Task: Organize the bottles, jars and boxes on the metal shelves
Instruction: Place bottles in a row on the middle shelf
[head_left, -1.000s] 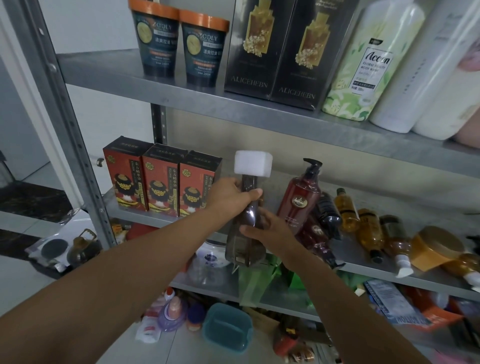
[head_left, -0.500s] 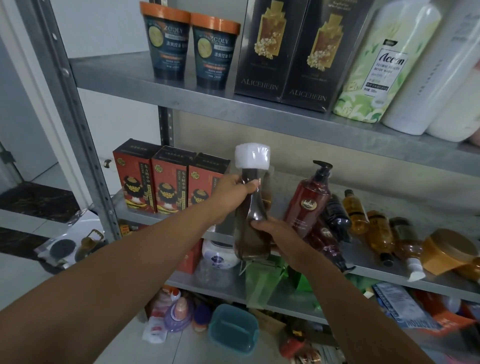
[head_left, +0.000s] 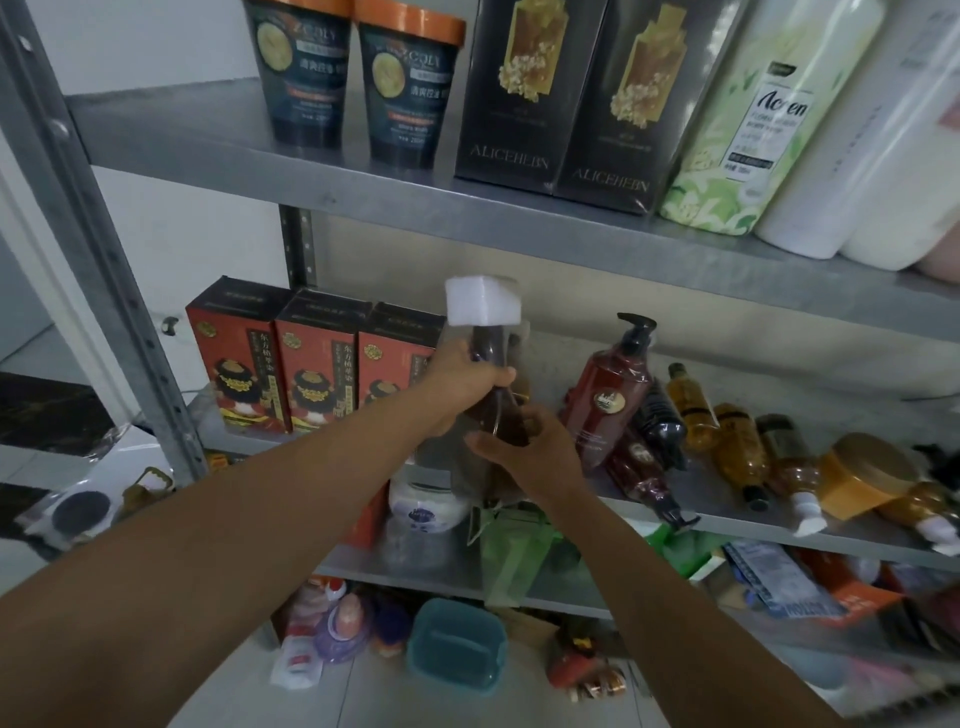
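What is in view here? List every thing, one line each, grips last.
metal shelves: one unit, grey, fills the view
tubs: two, dark with orange lids, top shelf left
black boxes: two, black and gold, top shelf middle
green bottle: one, green and white, top shelf right
white bottles: at least two, white, top shelf far right
red boxes: three, red and black, middle shelf left
brown bottle: one, brown with white cap, held before the middle shelf
maroon pump bottle: one, maroon, standing on middle shelf
lying bottles: several, amber and dark, middle shelf right
gold-lidded jar: one, orange, on its side, middle shelf right
white jar: one, white, lower shelf
teal container: one, teal, floor
left grip: holds the brown bottle's neck
right grip: holds its lower body
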